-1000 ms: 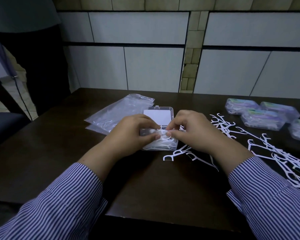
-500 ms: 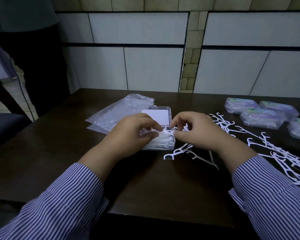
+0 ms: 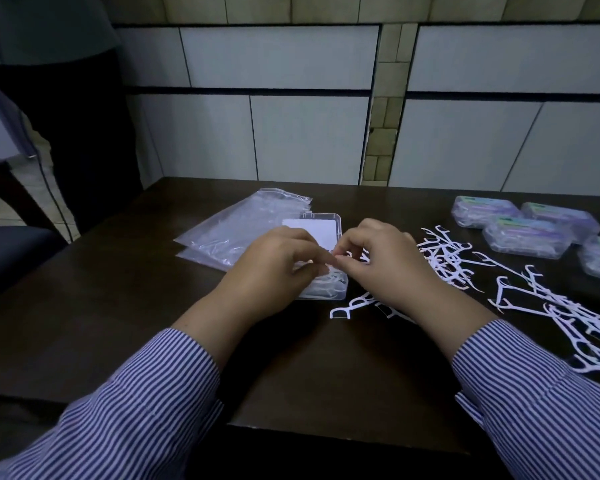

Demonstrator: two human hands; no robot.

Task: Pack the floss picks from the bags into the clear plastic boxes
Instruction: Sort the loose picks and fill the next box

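An open clear plastic box (image 3: pixel 329 292) sits mid-table, its lid (image 3: pixel 321 227) tipped back, white floss picks lying inside. My left hand (image 3: pixel 278 268) rests over the box's left half, fingers curled on picks at the box. My right hand (image 3: pixel 383 261) hovers at the box's right edge, thumb and fingers pinched on floss picks. Loose white floss picks (image 3: pixel 444 258) are scattered to the right, with more (image 3: pixel 568 320) near the right edge and a few (image 3: pixel 347 308) just in front of the box. Clear bags (image 3: pixel 236 230) lie left of the box.
Several closed, filled boxes with green-purple labels (image 3: pixel 527 235) stand at the back right. A dark chair (image 3: pixel 11 247) is left of the dark table (image 3: pixel 84 323). A tiled wall runs behind. A person stands at the far left.
My right hand has drawn a little to the right, from over the box to its right edge. My left hand stays on the box.
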